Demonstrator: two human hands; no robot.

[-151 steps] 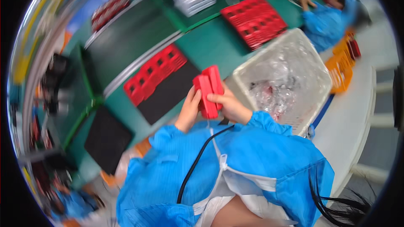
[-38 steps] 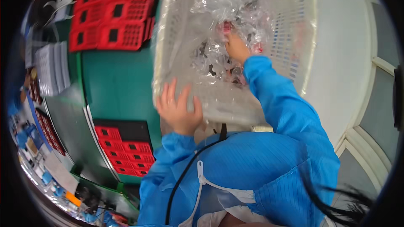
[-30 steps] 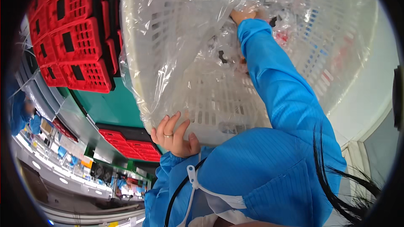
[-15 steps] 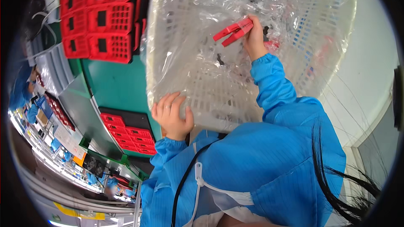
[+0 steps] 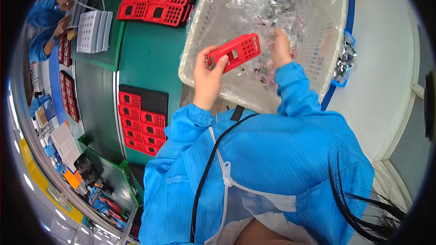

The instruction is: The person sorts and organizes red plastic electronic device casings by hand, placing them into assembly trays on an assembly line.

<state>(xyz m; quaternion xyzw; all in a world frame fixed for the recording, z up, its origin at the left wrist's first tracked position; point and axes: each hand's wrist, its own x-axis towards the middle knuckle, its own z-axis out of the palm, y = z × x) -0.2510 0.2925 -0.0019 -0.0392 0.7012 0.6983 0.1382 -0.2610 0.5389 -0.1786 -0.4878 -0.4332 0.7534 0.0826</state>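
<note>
My left hand (image 5: 209,72) grips a red plastic casing (image 5: 243,52) by its near end, thumb on top. The casing is long and slim, with a rectangular window and a grid of small square holes; it is tilted above a white lattice basket (image 5: 341,22). Just right of its far end is my right hand (image 5: 280,50), over the clear plastic bag (image 5: 240,0) lining the basket. The right fingers are curled together, and what they hold, if anything, is hard to see. Small dark, silvery and reddish pieces lie in the bag.
Left of the basket, a green worktable (image 5: 147,50) bears a black tray (image 5: 154,102) of red casings and a farther stack of red casings (image 5: 154,0). A blue bin (image 5: 345,63) of shiny pieces stands to the right. A co-worker's hands (image 5: 63,22) are at far left.
My left hand has left the basket rim and now holds the red casing. My right hand, which held red plastic pieces, no longer has them. The view has shifted.
</note>
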